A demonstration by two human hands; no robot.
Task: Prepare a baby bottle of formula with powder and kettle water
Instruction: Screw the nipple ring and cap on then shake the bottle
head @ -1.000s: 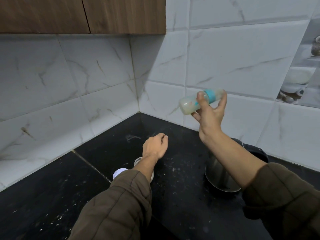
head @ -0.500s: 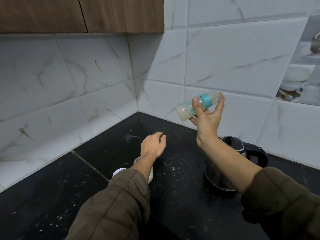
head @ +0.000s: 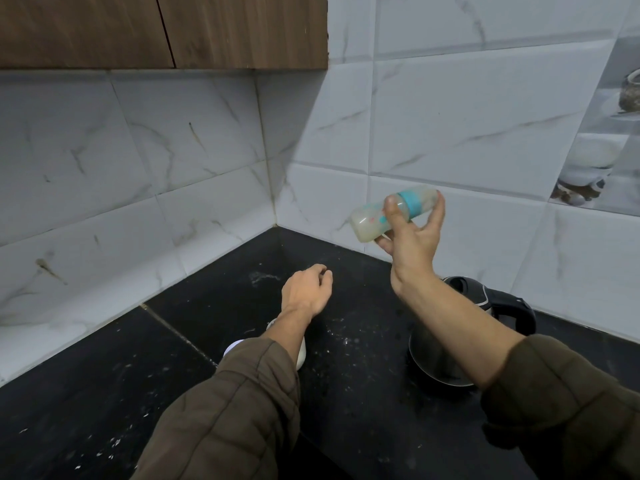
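My right hand [head: 412, 237] holds a baby bottle [head: 370, 220] up in the air, lying almost sideways, base to the left. The bottle is cloudy with milky liquid and has a teal collar [head: 412, 202]; my thumb and fingers pinch it near that collar. My left hand [head: 304, 289] hovers low over the black counter [head: 104, 393] with its fingers loosely curled, holding nothing. A white container [head: 300, 356] stands under my left forearm, mostly hidden by the sleeve. The steel kettle [head: 433, 355] with a black handle [head: 516, 310] stands on the counter below my right forearm.
White marble-look tiles form a wall corner [head: 273, 188] behind the counter. Brown wooden cabinets [head: 166, 29] hang overhead at the top left. Specks of white powder [head: 343, 337] are scattered over the dark counter between my arms.
My right hand has lowered the bottle somewhat and keeps tilting it, a shaking motion. My left hand has stayed nearly in place over the counter.
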